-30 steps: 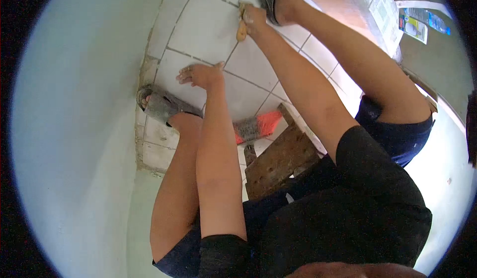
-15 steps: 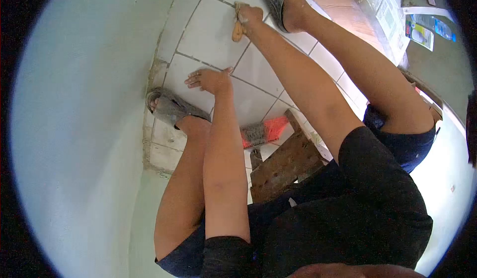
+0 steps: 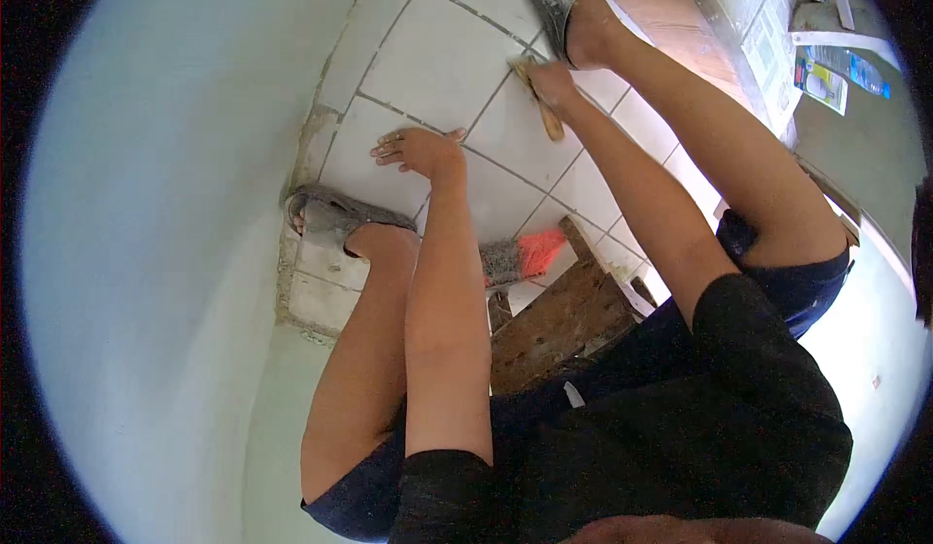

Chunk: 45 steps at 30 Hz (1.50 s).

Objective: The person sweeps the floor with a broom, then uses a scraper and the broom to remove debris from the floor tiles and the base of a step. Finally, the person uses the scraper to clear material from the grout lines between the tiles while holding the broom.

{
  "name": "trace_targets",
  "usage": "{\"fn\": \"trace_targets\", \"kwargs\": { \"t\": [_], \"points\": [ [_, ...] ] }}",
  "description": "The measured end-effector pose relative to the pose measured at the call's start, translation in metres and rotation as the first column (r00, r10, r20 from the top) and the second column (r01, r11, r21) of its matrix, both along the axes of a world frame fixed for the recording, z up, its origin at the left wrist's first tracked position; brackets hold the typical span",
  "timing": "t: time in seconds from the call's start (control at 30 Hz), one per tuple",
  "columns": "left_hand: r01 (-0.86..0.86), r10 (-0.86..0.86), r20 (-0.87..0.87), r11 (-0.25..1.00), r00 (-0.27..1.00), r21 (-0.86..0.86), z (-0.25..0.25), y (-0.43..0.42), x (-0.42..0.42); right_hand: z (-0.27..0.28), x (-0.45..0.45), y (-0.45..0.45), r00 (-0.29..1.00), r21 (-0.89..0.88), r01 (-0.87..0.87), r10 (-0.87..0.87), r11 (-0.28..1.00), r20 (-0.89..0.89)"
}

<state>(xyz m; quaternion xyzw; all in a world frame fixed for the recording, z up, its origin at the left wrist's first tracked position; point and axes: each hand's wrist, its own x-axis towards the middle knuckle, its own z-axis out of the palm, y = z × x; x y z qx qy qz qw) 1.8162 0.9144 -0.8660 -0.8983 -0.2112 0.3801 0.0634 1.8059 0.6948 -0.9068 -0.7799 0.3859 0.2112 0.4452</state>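
Observation:
My left hand (image 3: 420, 152) rests on the white floor tiles (image 3: 496, 194), its fingers spread and pale with dust, near the sandal on my left foot. In my right hand (image 3: 552, 85) is a brush-like tool with a tan handle (image 3: 551, 122); its other end touches the tiles at a dark joint. Part of the tool is hidden by the fingers. Dark joint lines run between the tiles.
A red and grey bristled broom head (image 3: 525, 257) lies by a worn wooden stool (image 3: 559, 325) between my legs. Sandals (image 3: 335, 216) cover both feet. A pale wall (image 3: 175, 253) rises at left. A plastic bottle (image 3: 868, 76) is at upper right.
My right hand has moved right and down across the tiles with the tool, which has turned in the grip. My left hand stays flat on nearly the same tile.

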Motion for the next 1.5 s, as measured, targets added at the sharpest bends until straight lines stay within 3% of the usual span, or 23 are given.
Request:
{"fn": "trace_targets", "kwargs": {
  "t": [0.03,0.1,0.23,0.3,0.47,0.53,0.57,0.63,0.67,0.73,0.83,0.93,1.07,1.1,1.13,1.17,1.23,1.3,1.33,1.4,1.43,1.47,1.5],
  "points": [
    [0.042,-0.042,-0.044,0.999,0.998,0.012,0.0,0.0,0.002,0.005,-0.015,0.0,0.999,-0.01,-0.05,0.05,0.999,-0.012],
    [-0.001,0.001,-0.024,1.0,1.0,-0.008,-0.002,0.0,0.001,0.011,-0.032,0.006,0.971,0.194,0.241,-0.235,0.951,-0.051],
    [-0.093,0.095,0.021,0.992,0.995,-0.084,0.006,-0.001,-0.001,0.002,-0.019,0.02,0.981,0.278,0.196,-0.188,0.94,-0.054],
    [-0.084,0.093,0.075,0.989,0.993,-0.119,-0.003,0.002,-0.006,0.015,-0.017,0.025,0.964,0.199,-0.229,0.25,0.953,-0.088],
    [-0.099,0.166,0.268,0.964,0.949,-0.246,-0.008,0.023,-0.029,0.021,-0.03,0.056,0.987,0.237,-0.087,0.116,0.968,-0.114],
    [-0.019,0.26,0.48,0.893,0.838,-0.45,-0.01,0.042,-0.045,0.019,-0.021,0.068,0.984,0.171,-0.148,0.162,0.974,-0.076],
    [-0.022,0.26,0.482,0.896,0.837,-0.444,-0.011,0.05,-0.054,0.018,-0.013,0.071,0.983,0.177,-0.152,0.167,0.972,-0.074],
    [-0.091,0.383,0.504,0.855,0.774,-0.51,-0.01,0.065,-0.076,0.0,-0.002,0.07,0.896,0.036,-0.442,0.443,0.896,-0.02],
    [-0.092,0.38,0.498,0.856,0.78,-0.509,-0.011,0.069,-0.089,-0.015,-0.001,0.068,0.851,-0.015,-0.525,0.525,0.851,-0.014],
    [-0.199,0.381,0.502,0.904,0.777,-0.378,-0.012,0.075,-0.105,-0.051,-0.01,0.07,0.884,0.009,-0.468,0.468,0.884,0.019],
    [-0.342,0.489,0.419,0.86,0.765,-0.379,0.003,0.074,-0.112,-0.006,-0.015,0.088,0.971,0.053,-0.237,0.239,0.97,-0.029],
    [-0.301,0.462,0.438,0.871,0.771,-0.39,-0.006,0.086,-0.108,-0.042,0.018,0.089,0.999,0.214,-0.048,0.052,0.976,-0.014],
    [-0.191,0.325,0.441,0.928,0.837,-0.321,-0.011,0.106,-0.085,-0.039,0.026,0.089,0.998,0.179,0.044,-0.035,0.983,-0.051],
    [-0.127,0.21,0.362,0.963,0.908,-0.239,-0.003,0.104,-0.074,-0.019,0.009,0.088,0.995,0.223,-0.09,0.095,0.971,-0.014],
    [-0.054,0.095,0.266,0.986,0.959,-0.16,0.005,0.103,-0.064,-0.024,-0.009,0.083,0.979,0.126,-0.205,0.205,0.971,0.017],
    [-0.07,0.112,0.268,0.984,0.957,-0.163,0.013,0.102,-0.057,-0.026,-0.016,0.085,0.963,0.078,-0.269,0.268,0.96,0.024],
    [-0.037,0.039,0.065,0.999,0.997,-0.029,0.018,0.095,-0.045,-0.025,-0.023,0.087,0.937,0.038,-0.345,0.346,0.938,-0.042],
    [-0.079,0.083,0.104,0.996,0.991,-0.041,0.008,0.096,-0.047,-0.032,-0.014,0.094,0.883,-0.005,-0.466,0.464,0.885,-0.066],
    [-0.111,0.118,0.153,0.992,0.981,-0.054,0.005,0.097,-0.051,-0.034,-0.017,0.1,0.885,0.003,-0.461,0.459,0.888,-0.08],
    [-0.103,0.109,0.16,0.994,0.981,-0.045,-0.002,0.1,-0.057,-0.004,0.005,0.112,0.954,0.03,-0.244,0.246,0.969,-0.174],
    [-0.102,0.109,0.179,0.994,0.978,-0.045,-0.004,0.098,-0.056,-0.017,0.0,0.105,0.624,-0.092,-0.781,0.768,0.618,-0.143],
    [-0.107,0.115,0.189,0.993,0.975,-0.051,-0.008,0.097,-0.053,-0.007,-0.006,0.103,0.622,-0.104,-0.783,0.771,0.613,-0.14],
    [-0.081,0.085,0.152,0.996,0.985,-0.034,-0.012,0.098,-0.053,0.008,-0.022,0.108,0.788,-0.072,-0.615,0.612,0.785,-0.063]
  ]
}}
